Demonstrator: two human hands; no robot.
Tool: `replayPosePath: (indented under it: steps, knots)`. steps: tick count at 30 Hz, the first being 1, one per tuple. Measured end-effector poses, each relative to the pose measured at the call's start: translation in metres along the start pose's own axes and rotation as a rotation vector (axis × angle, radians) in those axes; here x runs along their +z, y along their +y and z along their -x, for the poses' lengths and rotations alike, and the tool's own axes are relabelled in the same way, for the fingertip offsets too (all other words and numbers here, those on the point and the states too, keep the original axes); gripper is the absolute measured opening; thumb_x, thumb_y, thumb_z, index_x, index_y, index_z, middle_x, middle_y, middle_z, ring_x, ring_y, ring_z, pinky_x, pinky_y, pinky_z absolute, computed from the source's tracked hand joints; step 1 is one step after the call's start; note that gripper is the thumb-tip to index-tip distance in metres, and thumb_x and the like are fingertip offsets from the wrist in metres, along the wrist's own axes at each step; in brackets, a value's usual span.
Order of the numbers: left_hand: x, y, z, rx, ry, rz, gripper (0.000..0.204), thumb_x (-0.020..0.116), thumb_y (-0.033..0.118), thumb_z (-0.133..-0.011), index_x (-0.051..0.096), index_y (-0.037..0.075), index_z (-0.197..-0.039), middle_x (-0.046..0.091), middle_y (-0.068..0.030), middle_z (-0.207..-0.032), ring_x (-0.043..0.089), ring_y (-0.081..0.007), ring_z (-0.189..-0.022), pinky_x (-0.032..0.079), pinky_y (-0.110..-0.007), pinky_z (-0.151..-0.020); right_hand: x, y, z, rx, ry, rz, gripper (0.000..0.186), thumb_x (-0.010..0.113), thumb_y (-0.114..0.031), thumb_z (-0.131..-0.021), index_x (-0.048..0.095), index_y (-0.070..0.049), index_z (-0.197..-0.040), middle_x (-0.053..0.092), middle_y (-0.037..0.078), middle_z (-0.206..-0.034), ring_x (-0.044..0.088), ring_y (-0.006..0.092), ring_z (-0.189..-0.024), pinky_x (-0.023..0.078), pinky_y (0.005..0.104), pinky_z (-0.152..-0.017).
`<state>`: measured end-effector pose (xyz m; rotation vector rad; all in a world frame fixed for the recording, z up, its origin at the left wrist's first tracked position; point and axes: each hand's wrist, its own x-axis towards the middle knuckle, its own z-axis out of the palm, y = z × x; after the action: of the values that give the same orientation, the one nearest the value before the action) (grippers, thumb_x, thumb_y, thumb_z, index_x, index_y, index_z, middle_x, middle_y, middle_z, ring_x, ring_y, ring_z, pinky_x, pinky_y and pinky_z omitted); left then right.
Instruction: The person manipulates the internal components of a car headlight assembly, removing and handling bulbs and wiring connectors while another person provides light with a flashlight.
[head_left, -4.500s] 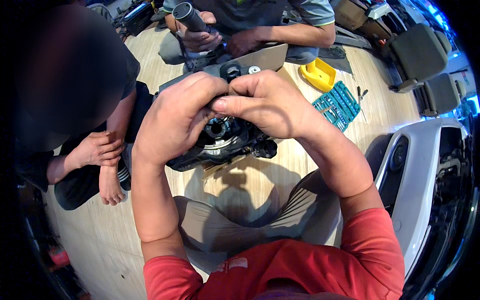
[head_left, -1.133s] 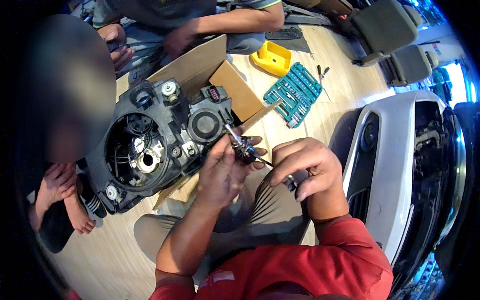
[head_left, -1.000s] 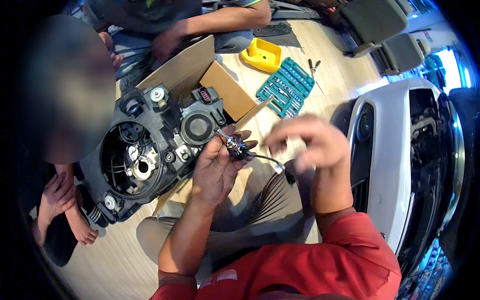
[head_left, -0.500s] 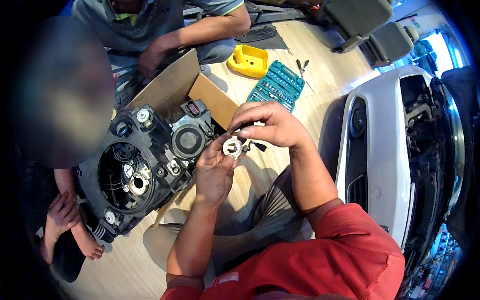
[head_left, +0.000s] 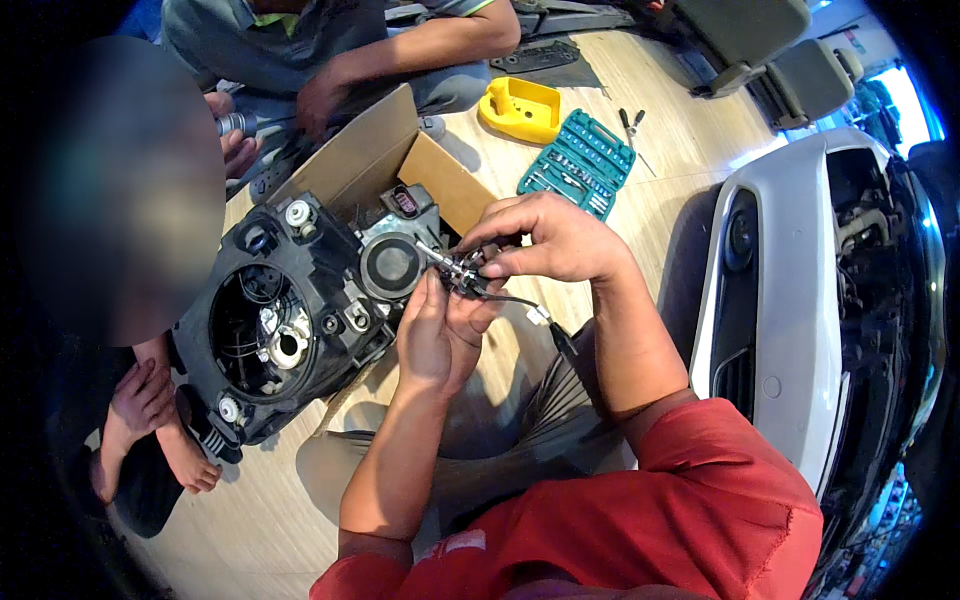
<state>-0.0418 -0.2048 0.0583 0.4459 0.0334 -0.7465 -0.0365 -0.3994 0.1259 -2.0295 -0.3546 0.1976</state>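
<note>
Between both hands, above the floor, is a headlight bulb (head_left: 460, 272) with a slim pale stem pointing up and left. A black lead runs from it to the right, past a white tag, to a dark plug (head_left: 562, 342) hanging free. My left hand (head_left: 438, 335) pinches the bulb's base from below. From above, my right hand (head_left: 555, 240) closes thumb and fingers on the same base, partly covering it. Left of my hands lies a black headlight housing (head_left: 325, 265) on a cardboard box, back side up. Its round opening shows a metal bulb seat (head_left: 288, 345).
Box flaps (head_left: 455, 185) rise behind the housing. Beyond are an open green socket set (head_left: 580, 165), a yellow tray (head_left: 522, 110) and a screwdriver (head_left: 632, 128). A white car bumper (head_left: 770, 310) stands at right. Two people sit close by; one holds a grey cylinder (head_left: 236, 124).
The bulb has been turned: its white round base faced up before, and now its stem shows side-on. Its lead hangs further out to the right. A grey cylinder has appeared in another person's hand.
</note>
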Motion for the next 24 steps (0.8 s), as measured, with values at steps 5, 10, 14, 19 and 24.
replayPosePath:
  steps: [5,10,14,19,24]
  knots:
    - [-0.001,0.000,0.000,-0.046,0.017,0.024,0.044,0.029,0.029,-0.106,0.037,-0.004,-0.134,0.053,-0.0209,-0.129,0.061,-0.0298,-0.110,0.055,-0.041,-0.090,0.003,0.000,0.000,0.015,0.001,0.059,0.032,0.075,-0.007,-0.075,0.070,-0.002,-0.107,0.068,0.008,-0.091,0.064,0.0180,-0.082,0.050,0.0302,-0.075]
    - [0.002,0.002,0.002,-0.020,0.009,0.049,0.043,0.028,0.028,-0.106,0.037,-0.004,-0.134,0.052,-0.0215,-0.129,0.059,-0.0318,-0.113,0.053,-0.043,-0.092,0.005,-0.004,0.001,0.010,0.012,0.101,0.041,0.079,-0.013,-0.072,0.067,-0.003,-0.109,0.065,0.007,-0.087,0.061,0.0183,-0.076,0.048,0.0295,-0.068]
    - [0.002,0.001,0.001,0.028,0.029,-0.005,0.041,0.029,0.026,-0.106,0.037,-0.004,-0.132,0.052,-0.0228,-0.130,0.057,-0.0339,-0.116,0.051,-0.045,-0.096,0.005,-0.002,0.004,-0.037,0.032,0.204,0.046,0.082,-0.016,-0.067,0.066,-0.002,-0.107,0.063,0.008,-0.092,0.060,0.0208,-0.082,0.048,0.0306,-0.067]
    - [0.006,-0.002,0.003,0.062,0.078,0.027,0.039,0.035,0.024,-0.105,0.034,-0.002,-0.134,0.052,-0.0226,-0.128,0.058,-0.0341,-0.113,0.050,-0.047,-0.096,0.012,0.001,0.005,-0.024,0.054,0.262,0.041,0.078,-0.017,-0.067,0.066,-0.001,-0.102,0.061,0.014,-0.092,0.060,0.0302,-0.089,0.048,0.0364,-0.077]
    - [-0.004,0.000,0.002,0.054,0.024,-0.019,0.039,0.035,0.022,-0.105,0.033,0.003,-0.138,0.054,-0.0187,-0.124,0.060,-0.0317,-0.110,0.051,-0.048,-0.094,0.014,0.005,0.005,-0.026,0.031,0.234,0.035,0.076,-0.010,-0.070,0.066,0.001,-0.102,0.061,0.012,-0.091,0.059,0.0294,-0.090,0.046,0.0370,-0.081]
